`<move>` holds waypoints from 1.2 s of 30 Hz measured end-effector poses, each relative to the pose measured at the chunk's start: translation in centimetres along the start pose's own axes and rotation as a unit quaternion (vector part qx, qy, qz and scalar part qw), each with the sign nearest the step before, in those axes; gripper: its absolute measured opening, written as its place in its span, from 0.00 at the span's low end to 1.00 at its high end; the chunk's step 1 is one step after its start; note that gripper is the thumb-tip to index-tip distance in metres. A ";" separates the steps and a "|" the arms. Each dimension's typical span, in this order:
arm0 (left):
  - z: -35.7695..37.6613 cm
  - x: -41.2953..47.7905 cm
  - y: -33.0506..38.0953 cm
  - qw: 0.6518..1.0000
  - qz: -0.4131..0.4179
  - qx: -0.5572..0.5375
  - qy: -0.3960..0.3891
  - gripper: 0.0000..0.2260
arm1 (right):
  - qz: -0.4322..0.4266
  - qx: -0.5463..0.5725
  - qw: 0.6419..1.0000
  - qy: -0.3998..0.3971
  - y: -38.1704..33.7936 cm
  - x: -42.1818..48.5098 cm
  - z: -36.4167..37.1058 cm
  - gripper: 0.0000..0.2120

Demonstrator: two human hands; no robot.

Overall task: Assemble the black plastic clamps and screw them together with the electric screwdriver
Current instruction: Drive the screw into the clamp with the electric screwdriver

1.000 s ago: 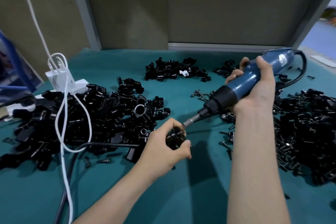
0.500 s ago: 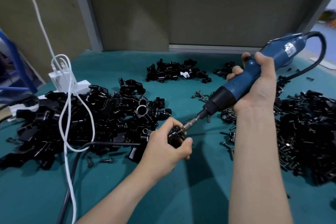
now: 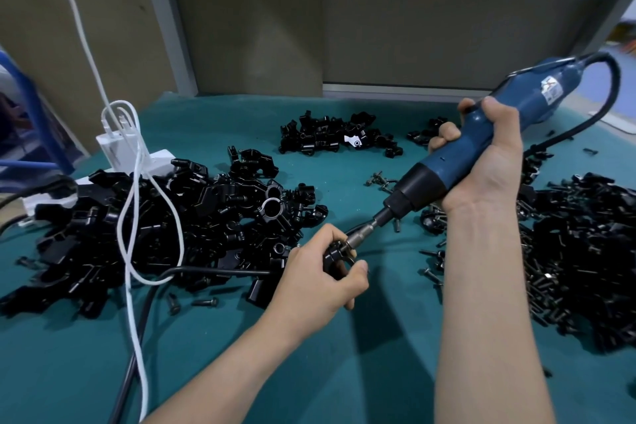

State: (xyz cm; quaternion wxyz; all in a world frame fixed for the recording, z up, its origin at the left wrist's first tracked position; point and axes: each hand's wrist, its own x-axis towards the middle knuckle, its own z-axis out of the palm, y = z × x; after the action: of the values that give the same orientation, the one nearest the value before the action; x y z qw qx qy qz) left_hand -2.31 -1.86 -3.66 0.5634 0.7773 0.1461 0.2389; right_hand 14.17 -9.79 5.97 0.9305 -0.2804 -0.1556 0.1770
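Two hands in use. At left, note heap of loose clamp parts on desk. Just right of it, find black plastic clamp gripped in curled fingers of left hand, the nearer hand to the workpiece. Trace bit up-right from clamp screw along electric screwdriver, long axis slanting down-left, wrapped fully by right hand. Judged next: hold tool axis in line with screw; brace clamp against torque.

Teal-covered table under heaps of black clamp parts, loose screws, white power strip, white cable.
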 end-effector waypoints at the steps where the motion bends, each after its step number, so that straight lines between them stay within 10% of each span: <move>1: 0.0 0.0 0.0 1.000 -0.001 -0.005 0.001 0.06 | 0.000 -0.001 1.000 -0.006 0.0 0.0 0.0 0.21; 36: 0.2 0.0 0.1 0.999 -0.009 -0.039 0.031 0.10 | 0.021 0.004 1.000 -0.011 1.0 -0.1 0.6 0.14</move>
State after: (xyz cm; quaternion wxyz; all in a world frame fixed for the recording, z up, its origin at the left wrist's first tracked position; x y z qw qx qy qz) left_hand -2.19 -2.06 -3.63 0.5907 0.7455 0.1613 0.2633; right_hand 13.58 -8.78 5.88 0.9260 -0.2779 -0.1591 0.1998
